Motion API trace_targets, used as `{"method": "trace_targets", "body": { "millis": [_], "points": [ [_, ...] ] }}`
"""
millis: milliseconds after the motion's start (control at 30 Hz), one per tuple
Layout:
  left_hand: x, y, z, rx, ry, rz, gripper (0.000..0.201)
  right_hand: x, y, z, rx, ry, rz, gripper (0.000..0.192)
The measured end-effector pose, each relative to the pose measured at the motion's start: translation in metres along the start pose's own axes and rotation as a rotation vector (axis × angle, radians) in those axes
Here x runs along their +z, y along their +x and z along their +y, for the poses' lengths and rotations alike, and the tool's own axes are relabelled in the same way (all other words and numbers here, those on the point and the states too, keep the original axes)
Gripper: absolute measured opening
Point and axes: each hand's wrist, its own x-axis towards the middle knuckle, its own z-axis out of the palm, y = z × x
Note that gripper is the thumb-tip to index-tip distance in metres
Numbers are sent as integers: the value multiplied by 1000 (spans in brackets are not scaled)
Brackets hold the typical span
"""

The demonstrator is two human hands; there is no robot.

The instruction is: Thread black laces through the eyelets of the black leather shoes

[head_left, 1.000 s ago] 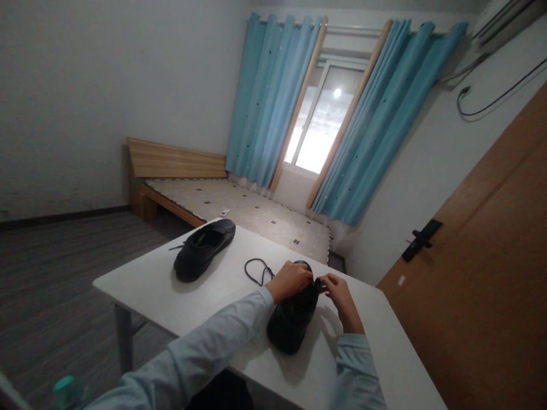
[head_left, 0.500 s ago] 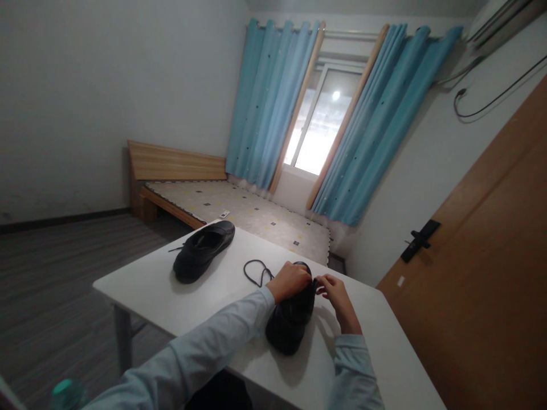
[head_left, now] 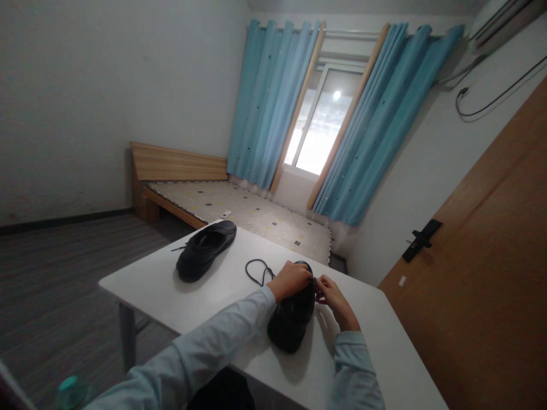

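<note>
A black shoe (head_left: pixel 290 322) lies on the white table (head_left: pixel 171 290) right in front of me. My left hand (head_left: pixel 290 280) rests curled over its top near the lacing. My right hand (head_left: pixel 333 299) pinches something small at the shoe's right side, most likely the lace end; the pinched part is too small to see clearly. A loop of black shoelace (head_left: pixel 256 270) trails on the table left of my left hand. A second black shoe (head_left: pixel 205 250) lies apart at the table's far left, with a lace end sticking out.
Behind the table stands a wooden bed (head_left: pixel 239 208) with a patterned mattress. Blue curtains (head_left: pixel 273 102) frame a bright window (head_left: pixel 325 122). A brown door (head_left: pixel 482 256) with a black handle fills the right. A green-capped bottle (head_left: pixel 70 390) shows at the lower left.
My right hand has drawn slightly closer to the left hand at the shoe's top. The view has shifted a little; both shoes stay where they were.
</note>
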Motion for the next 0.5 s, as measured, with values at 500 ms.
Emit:
{"method": "trace_targets", "body": {
  "millis": [500],
  "points": [
    [1, -9, -17, -48, -466, 209, 20, -11, -1, -4, 42, 189, 206, 35]
  ]
}}
